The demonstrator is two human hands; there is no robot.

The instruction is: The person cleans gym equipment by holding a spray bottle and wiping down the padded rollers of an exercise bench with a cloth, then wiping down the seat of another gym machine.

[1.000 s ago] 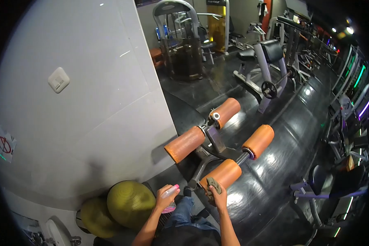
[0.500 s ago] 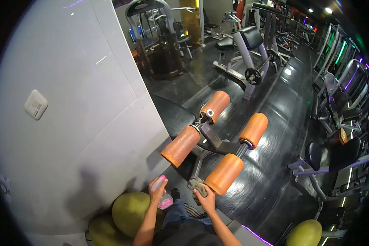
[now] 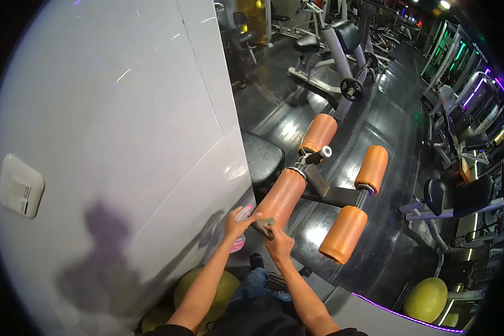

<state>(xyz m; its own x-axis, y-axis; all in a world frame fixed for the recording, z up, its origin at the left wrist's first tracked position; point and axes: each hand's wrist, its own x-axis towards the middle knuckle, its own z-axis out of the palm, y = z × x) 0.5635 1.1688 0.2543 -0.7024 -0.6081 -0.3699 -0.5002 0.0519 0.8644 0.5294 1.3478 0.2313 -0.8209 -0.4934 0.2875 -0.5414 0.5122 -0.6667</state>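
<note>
My left hand (image 3: pixel 238 224) is closed around a clear bottle (image 3: pixel 238 245) with a pink top and pink at its base. A finger of it reaches toward the grey-green cloth (image 3: pixel 265 225). My right hand (image 3: pixel 280 245) grips that cloth against the near end of an orange padded roller (image 3: pixel 283 196). Beyond a metal joint with a white-capped peg (image 3: pixel 326 151), a second orange roller (image 3: pixel 321 132) sits on the same bar. Two more rollers, a lower one (image 3: pixel 344 234) and an upper one (image 3: pixel 372 168), lie to the right.
A white wall (image 3: pixel 168 112) with a light switch (image 3: pixel 22 187) rises close on my left. The machine's black seat (image 3: pixel 261 157) is beside its edge. Yellow-green balls (image 3: pixel 213 288) stand by my left leg. Other gym machines line the dark floor (image 3: pixel 369 235) ahead and right.
Both hands have moved up to the left-hand roller, the right bringing the cloth onto its near end. The bottle stays in my left hand. My view has shifted left and closer to the wall.
</note>
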